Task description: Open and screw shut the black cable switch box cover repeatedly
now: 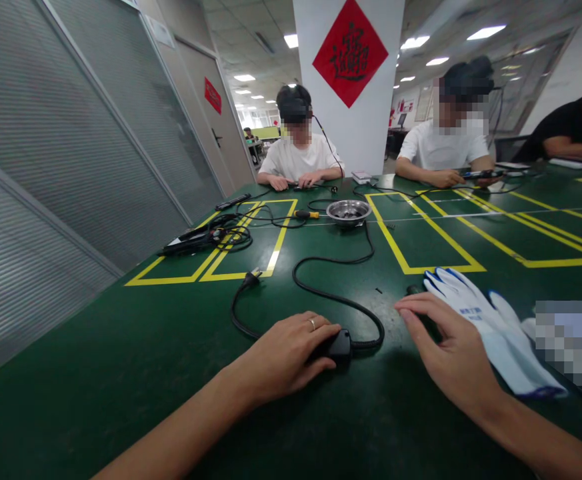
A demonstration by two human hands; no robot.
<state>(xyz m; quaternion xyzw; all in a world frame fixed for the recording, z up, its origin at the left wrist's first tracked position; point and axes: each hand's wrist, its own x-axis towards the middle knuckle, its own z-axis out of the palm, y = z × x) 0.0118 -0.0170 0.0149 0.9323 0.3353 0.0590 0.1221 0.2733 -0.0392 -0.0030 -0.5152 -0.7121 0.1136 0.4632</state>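
Observation:
My left hand (298, 347) is closed over a small black box (341, 345) set in a black cord, resting on the green table. From the box, the cord (315, 290) winds away toward a metal bowl, and its other end carries a plug (253, 277) with bare prongs. To the right, my right hand (451, 340) hovers low, its fingers fairly straight and the thumb apart from the palm. Just beyond its fingertips a dark object (413, 290) shows in part; its kind is hidden. Beside that hand lie white gloves with blue edging (501, 340).
The metal bowl (349, 211) holds small dark pieces. Near it lies a yellow-and-black screwdriver (307, 215). Coiled black cables (231, 233) lie at the left, within yellow tape outlines (275, 250). Several people sit across the table (171, 373); a blurred-out item (575, 347) is at right.

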